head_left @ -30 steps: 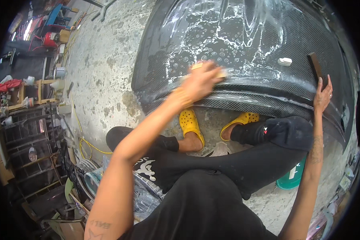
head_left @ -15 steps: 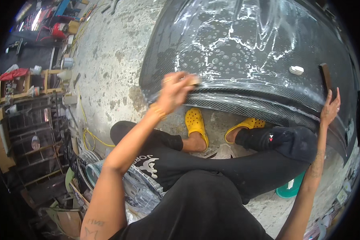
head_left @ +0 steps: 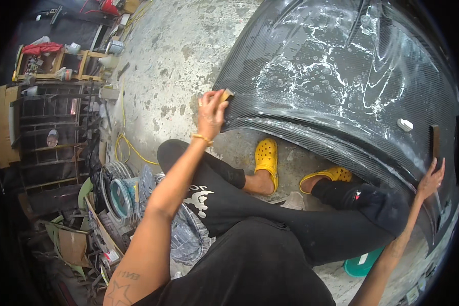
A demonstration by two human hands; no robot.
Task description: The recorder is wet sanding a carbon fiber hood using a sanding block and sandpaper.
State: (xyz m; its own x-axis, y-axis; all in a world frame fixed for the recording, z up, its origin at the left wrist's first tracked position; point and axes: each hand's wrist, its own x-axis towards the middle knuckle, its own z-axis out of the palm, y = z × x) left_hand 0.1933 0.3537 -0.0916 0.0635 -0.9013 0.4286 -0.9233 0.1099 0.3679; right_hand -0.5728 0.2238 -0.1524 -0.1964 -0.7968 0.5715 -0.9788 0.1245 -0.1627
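A dark carbon-fibre car hood (head_left: pixel 290 97), wet with whitish suds and droplets, spreads out in front of me. At its left corner my left hand (head_left: pixel 212 113) grips a small tan block (head_left: pixel 226 95), fingers closed round it, beside the hood's edge. My right hand (head_left: pixel 430 180) rests on the hood's right side with fingers stretched out and nothing held. Just beyond its fingertips lies a narrow brown bar (head_left: pixel 434 142). A small white block (head_left: pixel 405 125) sits on the hood to the left of that bar.
My feet in yellow clogs (head_left: pixel 266 159) are under the hood's near edge. To the left are a yellow cord (head_left: pixel 123 144), a clear bucket (head_left: pixel 122 198) and a metal rack (head_left: pixel 51 137). A green basin (head_left: pixel 361 264) stands by my right forearm.
My left hand has slid the tan block leftward along the hood to its left corner. The view has shifted, and my right hand stays by the brown bar.
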